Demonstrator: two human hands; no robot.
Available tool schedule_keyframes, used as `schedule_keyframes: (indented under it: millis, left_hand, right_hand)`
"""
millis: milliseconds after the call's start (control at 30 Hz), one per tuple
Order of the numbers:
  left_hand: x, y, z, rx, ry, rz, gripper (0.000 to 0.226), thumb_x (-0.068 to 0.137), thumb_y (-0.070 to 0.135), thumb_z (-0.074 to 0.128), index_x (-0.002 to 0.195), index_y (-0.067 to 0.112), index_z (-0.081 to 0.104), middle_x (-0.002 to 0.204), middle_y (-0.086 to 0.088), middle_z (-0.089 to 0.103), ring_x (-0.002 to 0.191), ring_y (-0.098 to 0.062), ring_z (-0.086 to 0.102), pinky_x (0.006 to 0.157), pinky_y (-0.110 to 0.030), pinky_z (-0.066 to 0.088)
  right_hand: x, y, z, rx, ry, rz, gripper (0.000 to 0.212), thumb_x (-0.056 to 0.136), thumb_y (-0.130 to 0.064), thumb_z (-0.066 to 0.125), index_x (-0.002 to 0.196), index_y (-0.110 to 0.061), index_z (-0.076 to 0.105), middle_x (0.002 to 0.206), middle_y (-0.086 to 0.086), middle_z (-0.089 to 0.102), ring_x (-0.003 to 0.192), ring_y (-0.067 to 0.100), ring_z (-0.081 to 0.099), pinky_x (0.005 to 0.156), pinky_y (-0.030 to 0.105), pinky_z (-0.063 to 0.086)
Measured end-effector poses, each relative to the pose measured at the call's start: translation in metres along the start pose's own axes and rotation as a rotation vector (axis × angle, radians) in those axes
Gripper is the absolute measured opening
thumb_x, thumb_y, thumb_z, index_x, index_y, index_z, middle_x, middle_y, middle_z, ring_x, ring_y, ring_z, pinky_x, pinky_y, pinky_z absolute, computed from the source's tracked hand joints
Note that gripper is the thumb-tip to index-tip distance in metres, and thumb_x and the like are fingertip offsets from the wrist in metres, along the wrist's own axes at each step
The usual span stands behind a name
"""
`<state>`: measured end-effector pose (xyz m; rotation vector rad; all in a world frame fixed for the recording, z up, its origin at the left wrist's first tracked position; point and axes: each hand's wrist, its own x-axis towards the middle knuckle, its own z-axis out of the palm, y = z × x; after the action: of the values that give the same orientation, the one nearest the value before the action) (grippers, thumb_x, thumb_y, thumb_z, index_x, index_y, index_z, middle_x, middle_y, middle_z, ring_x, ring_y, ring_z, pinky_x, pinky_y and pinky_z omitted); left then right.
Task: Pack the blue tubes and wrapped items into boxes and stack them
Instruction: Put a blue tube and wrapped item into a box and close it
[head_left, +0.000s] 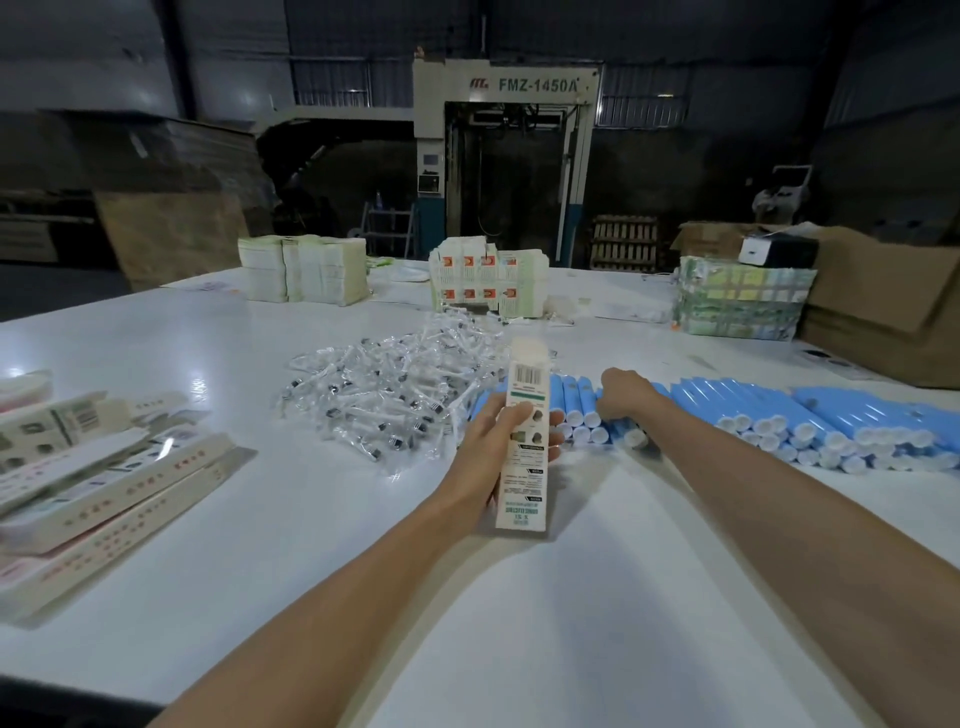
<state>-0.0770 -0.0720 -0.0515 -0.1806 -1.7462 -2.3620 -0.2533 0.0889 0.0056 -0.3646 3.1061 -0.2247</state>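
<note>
Grip: L hand clasps slim white printed cardboard box, far end pointing at blue white-capped tubes nr right edge of white table, prob. for loading; R hand curls over them, hold unclear.

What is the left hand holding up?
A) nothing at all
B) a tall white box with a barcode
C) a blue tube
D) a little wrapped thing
B: the left hand grips the tall white box around its middle, while the right hand is over on the blue tubes.
</note>
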Motion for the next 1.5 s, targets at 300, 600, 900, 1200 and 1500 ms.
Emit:
schedule_keyframes:
  millis: [300,600,900,1200,1500]
  left_hand:
    - [0.0,0.005,-0.003,0.082,0.029,-0.033,0.036,0.103,0.023,0.072,0.138,0.017,0.067,0.119,-0.016,0.08,0.112,-0.038,0.077,0.1,-0.056,0.061]
    - [-0.004,0.008,0.003,0.088,0.002,-0.047,0.043,0.097,0.022,0.079,0.138,0.013,0.069,0.12,-0.019,0.079,0.109,-0.041,0.078,0.095,-0.051,0.064]
    - [-0.008,0.009,0.004,0.154,-0.017,-0.028,0.039,0.099,0.026,0.078,0.136,0.016,0.07,0.119,-0.016,0.08,0.108,-0.04,0.078,0.093,-0.049,0.065]
    - [-0.005,0.017,-0.007,0.25,0.132,0.02,0.031,0.107,0.035,0.066,0.137,0.029,0.067,0.117,-0.008,0.081,0.11,-0.036,0.077,0.097,-0.053,0.062]
    - [0.006,0.016,-0.028,0.287,0.383,0.051,0.028,0.111,0.031,0.058,0.136,0.018,0.065,0.106,-0.011,0.082,0.101,-0.035,0.079,0.088,-0.049,0.064]
  right_hand:
    - [-0.025,0.022,-0.026,0.594,0.384,0.051,0.087,0.093,-0.006,0.064,0.161,-0.015,0.012,0.104,0.015,0.058,0.092,0.035,0.06,0.069,0.042,0.049]
    - [-0.076,-0.01,-0.07,1.697,0.311,-0.342,0.096,0.088,0.008,0.074,0.156,-0.036,0.022,0.119,0.022,0.064,0.093,0.023,0.076,0.078,0.041,0.065]
    - [-0.079,-0.012,-0.068,1.116,0.108,-0.403,0.078,0.088,-0.003,0.074,0.144,-0.038,0.031,0.119,0.023,0.067,0.1,0.028,0.072,0.071,0.03,0.062]
    - [-0.079,-0.036,-0.034,0.776,0.183,-0.55,0.036,0.105,-0.023,0.059,0.141,-0.019,0.058,0.131,0.001,0.049,0.114,0.012,0.055,0.086,0.016,0.045]
    - [-0.075,-0.021,0.033,0.091,0.228,-0.678,0.031,0.108,-0.016,0.047,0.133,-0.014,0.065,0.125,0.005,0.061,0.117,0.023,0.055,0.094,0.042,0.05]
